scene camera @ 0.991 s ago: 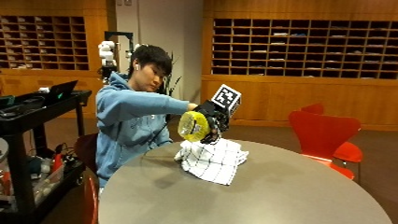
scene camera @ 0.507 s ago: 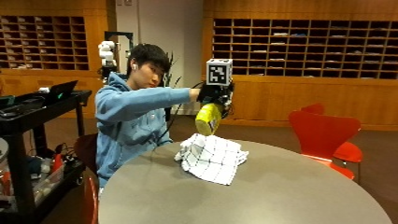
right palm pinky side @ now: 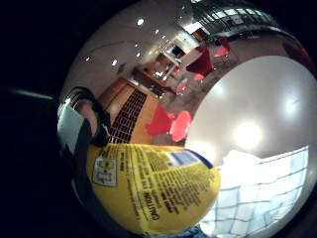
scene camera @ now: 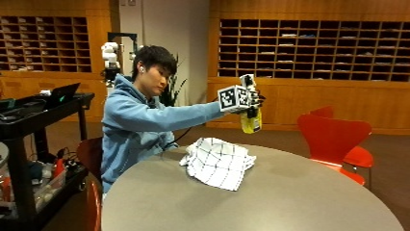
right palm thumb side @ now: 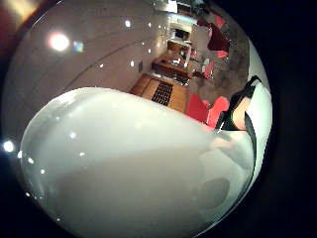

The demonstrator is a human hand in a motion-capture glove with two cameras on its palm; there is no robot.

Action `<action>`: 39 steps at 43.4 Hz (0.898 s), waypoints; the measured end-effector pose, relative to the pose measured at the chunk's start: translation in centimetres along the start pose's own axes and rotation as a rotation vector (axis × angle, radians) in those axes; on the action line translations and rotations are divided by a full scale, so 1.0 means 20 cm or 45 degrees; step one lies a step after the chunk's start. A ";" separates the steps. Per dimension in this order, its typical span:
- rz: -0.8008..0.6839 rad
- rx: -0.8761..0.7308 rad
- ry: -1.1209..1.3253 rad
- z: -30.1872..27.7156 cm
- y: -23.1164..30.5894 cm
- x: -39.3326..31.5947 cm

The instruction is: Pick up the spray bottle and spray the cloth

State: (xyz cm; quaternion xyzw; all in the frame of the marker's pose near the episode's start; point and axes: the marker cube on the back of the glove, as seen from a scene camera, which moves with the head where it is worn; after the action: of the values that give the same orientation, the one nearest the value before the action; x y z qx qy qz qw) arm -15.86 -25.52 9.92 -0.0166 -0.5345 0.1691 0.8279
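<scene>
In the outside view my gloved right hand (scene camera: 249, 102) grips a yellow spray bottle (scene camera: 251, 121) and holds it upright in the air, well above the table. A white cloth with a dark grid (scene camera: 218, 161) lies crumpled on the round grey table (scene camera: 282, 202), below the bottle and a little towards the person. The little finger side palm view shows the bottle's yellow label (right palm pinky side: 153, 191) close to the palm, with the cloth (right palm pinky side: 257, 186) on the table beneath. A white part of the bottle (right palm thumb side: 129, 168) fills the thumb side palm view. The hand's fingers are curled round the bottle.
A red chair (scene camera: 336, 142) stands at the table's far right side. A black cart (scene camera: 32, 144) with equipment is at the left. Wooden pigeonhole shelves (scene camera: 307, 48) line the back wall.
The hand has lifted the bottle from just above the cloth, up and to the right, and turned it upright. The cloth has not moved.
</scene>
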 end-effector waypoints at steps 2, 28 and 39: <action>0.013 0.035 -0.023 0.07 0.00 0.06; 0.177 0.039 0.105 0.51 0.02 0.62; 0.087 -0.070 0.221 0.56 0.05 0.58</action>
State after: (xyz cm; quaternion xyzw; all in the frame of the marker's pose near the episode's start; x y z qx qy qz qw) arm -21.72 -22.91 24.62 -0.0723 -0.4641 0.1805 0.8642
